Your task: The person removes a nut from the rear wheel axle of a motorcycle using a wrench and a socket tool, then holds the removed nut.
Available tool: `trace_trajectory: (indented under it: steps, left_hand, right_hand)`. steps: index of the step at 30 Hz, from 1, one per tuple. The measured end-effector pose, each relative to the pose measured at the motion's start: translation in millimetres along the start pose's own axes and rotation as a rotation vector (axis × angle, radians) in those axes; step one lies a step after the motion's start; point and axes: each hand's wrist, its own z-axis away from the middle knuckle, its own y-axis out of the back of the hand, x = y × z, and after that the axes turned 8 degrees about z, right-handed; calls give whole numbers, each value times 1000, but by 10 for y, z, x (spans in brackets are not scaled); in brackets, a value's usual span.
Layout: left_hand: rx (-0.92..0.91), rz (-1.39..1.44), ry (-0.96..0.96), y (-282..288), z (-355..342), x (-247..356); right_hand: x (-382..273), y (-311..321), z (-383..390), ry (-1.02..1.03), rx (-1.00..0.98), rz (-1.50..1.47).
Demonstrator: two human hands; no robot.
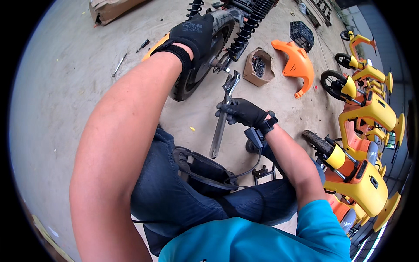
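The left hand (192, 36), in a black glove, lay over the upper part of the wheel (198, 77), touching its tire; its fingertips were hidden, so I cannot tell how firmly it gripped. The right hand (244, 112), gloved as well, grasped a silver wrench (219, 131) partway along the handle, thumb and fingers wrapped around it. The wrench slanted with its head up, just beside the bolt (227, 70) at the middle of the wheel; whether the two touched, I cannot tell. A black spring (251, 32) rose next to the wheel. On the floor, to the right of the wheel, stood a cardboard box (260, 81) of small dark parts, with a curved orange fender (301, 65) beyond it and a black basket (301, 36) near that. Yellow bikes (364, 185) stood in a row along the right side.
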Motion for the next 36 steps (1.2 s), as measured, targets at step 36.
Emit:
trace_trajectory:
  steps: [36]
  left_hand:
    - [-21,35,-8,-15,-23,63]
  right_hand:
    - [-578,437,-54,284,-171,-731]
